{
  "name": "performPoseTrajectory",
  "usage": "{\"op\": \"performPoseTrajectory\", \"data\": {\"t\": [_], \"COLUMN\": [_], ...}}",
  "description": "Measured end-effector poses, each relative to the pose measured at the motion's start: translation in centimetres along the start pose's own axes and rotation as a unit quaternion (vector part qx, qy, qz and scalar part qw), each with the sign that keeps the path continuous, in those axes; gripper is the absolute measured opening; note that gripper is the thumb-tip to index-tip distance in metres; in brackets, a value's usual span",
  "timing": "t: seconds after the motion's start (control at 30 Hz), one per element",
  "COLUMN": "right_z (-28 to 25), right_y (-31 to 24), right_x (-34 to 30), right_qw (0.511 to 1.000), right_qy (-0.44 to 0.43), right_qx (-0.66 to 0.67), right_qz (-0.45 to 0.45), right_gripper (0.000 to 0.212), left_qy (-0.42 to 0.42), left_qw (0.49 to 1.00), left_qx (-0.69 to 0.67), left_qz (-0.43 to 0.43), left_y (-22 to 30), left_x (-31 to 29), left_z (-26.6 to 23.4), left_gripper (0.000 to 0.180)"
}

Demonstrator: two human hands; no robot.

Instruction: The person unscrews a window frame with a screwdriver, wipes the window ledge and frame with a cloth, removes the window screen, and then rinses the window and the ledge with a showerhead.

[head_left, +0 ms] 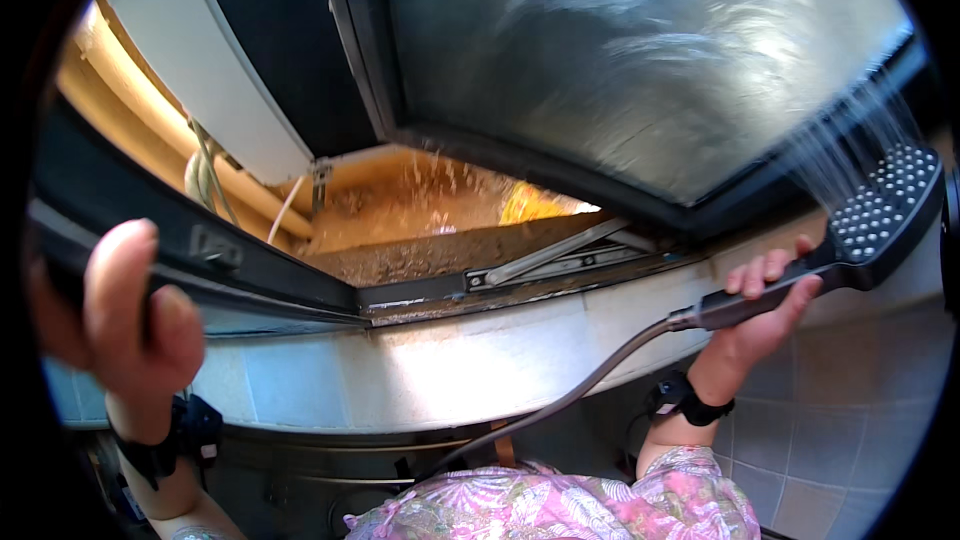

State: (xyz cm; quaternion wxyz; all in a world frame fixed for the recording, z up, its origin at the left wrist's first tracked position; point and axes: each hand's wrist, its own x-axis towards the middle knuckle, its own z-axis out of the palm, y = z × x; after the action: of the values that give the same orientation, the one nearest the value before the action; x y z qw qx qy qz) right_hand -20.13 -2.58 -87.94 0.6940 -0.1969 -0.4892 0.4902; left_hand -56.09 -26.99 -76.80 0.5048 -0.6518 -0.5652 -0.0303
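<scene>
My right hand (765,310) is closed round the handle of a black shower head (868,230) with pale nozzles. Water jets (850,135) shoot from its face toward the tilted-out window sash on the right. Water streaks and ripples over that sash's glass pane (600,60). A grey hose (590,380) runs from the handle down toward my body. On the left, my left hand (135,320) is raised at the dark window frame (190,245), finger and thumb apart. Whether it touches the frame I cannot tell.
A metal stay arm (555,252) joins the open sash to the wet lower track. Below runs a pale tiled sill (450,370). Outside are a white panel (210,60), tan pipes (240,185), coiled cable (200,175), a brown wet ledge (400,200) and something yellow (540,203).
</scene>
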Motion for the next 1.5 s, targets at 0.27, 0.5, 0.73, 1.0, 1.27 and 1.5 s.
{"op": "performPoseTrajectory", "data": {"t": [0.27,0.5,0.73,1.0,1.27,1.5], "right_z": [5.4,11.2,12.5,15.1,20.6,21.3], "right_y": [-10.9,-23.0,-34.3,-38.1,-40.8,-41.2], "right_x": [2.0,8.5,10.9,9.7,3.8,-1.2], "right_qw": [0.98,0.952,0.93,0.937,0.949,0.949], "right_qy": [0.055,0.096,0.159,0.124,0.089,0.105], "right_qx": [0.038,0.097,0.138,0.188,0.169,0.164], "right_qz": [-0.187,-0.273,-0.301,-0.268,-0.249,-0.248], "right_gripper": [0.041,0.03,0.034,0.036,0.031,0.036], "left_qy": [0.152,0.132,0.066,0.0,-0.167,-0.252], "left_qw": [0.987,0.986,0.95,0.856,0.69,0.596], "left_qx": [-0.003,-0.089,-0.295,-0.515,-0.704,-0.761], "left_qz": [-0.047,-0.056,-0.077,-0.054,-0.006,-0.048], "left_y": [1.7,1.4,5.2,4.9,6.9,9.9], "left_x": [3.9,3.3,-2.1,-7.1,-12.6,-17.5], "left_z": [1.3,-1.0,-9.2,-17.6,-23.0,-24.1], "left_gripper": [0.008,0.017,0.029,0.025,0.075,0.058]}}
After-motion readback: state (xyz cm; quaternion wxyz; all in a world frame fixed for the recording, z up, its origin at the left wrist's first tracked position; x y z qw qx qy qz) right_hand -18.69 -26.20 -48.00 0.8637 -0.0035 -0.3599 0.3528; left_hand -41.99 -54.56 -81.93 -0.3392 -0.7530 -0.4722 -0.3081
